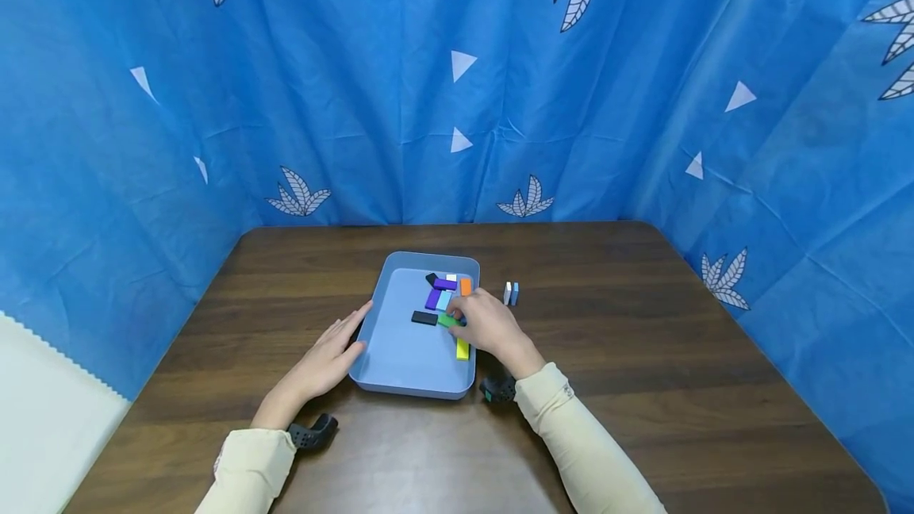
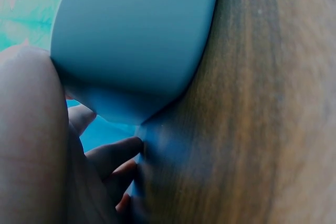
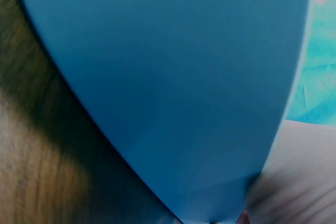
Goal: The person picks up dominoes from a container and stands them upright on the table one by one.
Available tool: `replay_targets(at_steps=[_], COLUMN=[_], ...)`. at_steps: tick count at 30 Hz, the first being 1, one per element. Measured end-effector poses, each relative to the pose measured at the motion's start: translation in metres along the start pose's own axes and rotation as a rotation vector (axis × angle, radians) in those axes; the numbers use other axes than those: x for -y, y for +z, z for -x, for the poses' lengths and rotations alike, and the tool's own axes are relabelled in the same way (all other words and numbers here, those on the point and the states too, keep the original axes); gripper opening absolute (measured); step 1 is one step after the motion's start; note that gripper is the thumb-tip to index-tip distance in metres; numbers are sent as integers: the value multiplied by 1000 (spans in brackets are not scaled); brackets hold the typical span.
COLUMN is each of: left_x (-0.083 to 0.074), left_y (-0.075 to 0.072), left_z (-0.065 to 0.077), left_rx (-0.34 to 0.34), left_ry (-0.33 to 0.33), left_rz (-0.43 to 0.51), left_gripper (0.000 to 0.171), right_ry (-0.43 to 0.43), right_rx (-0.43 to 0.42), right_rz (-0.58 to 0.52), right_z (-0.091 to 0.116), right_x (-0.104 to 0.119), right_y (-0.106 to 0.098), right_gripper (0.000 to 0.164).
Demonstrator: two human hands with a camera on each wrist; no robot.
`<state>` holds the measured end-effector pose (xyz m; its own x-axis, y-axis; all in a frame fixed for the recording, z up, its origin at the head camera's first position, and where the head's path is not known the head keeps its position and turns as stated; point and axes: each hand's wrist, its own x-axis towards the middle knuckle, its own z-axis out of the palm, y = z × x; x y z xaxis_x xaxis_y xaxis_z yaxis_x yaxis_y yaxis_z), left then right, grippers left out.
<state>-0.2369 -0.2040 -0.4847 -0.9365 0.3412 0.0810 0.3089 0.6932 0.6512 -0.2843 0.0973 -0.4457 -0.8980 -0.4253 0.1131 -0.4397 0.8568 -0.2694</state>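
Note:
A shallow blue tray (image 1: 407, 383) stands on the table with small flat blocks inside. My left hand (image 1: 324, 363) lies along the tray's left side, fingers extended and the thumb at the rim; the left wrist view shows it against the outer wall (image 2: 136, 35). Over the right rim reaches my right hand (image 1: 489, 327), its thumb and index finger pinching a green block (image 1: 447, 321). Beside that block lies a black block (image 1: 424, 318). A yellow block (image 1: 462, 350) is just below the right hand, an orange block (image 1: 466, 286) just above it. In the right wrist view the tray wall hides the fingertips.
Farther back in the tray are purple blocks (image 1: 446, 284), a light blue block (image 1: 443, 301), a white block (image 1: 451, 278) and another black block (image 1: 432, 278). A white block (image 1: 508, 293) and a blue block (image 1: 515, 294) stand on the wooden table (image 1: 607, 324) right of the tray. A blue curtain (image 1: 371, 101) hangs behind.

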Motion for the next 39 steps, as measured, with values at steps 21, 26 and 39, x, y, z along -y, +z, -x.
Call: replay_targets(at_steps=[21,26,39], left_x=[2,3,4], left_y=[7,9,2], left_z=[2,4,2], left_rx=[13,2,-5], left_ry=[-15,-7,-7], left_rz=[5,-9,5], left_gripper=[66,66,64], right_ry=[-152,-181,-238], right_rx=[5,30,22], right_rz=[-37,-68,-99], right_z=[-2,-1,-5], right_x=[-10,-12,-13], right_y=[1,3,-1], right_gripper=[25,28,31])
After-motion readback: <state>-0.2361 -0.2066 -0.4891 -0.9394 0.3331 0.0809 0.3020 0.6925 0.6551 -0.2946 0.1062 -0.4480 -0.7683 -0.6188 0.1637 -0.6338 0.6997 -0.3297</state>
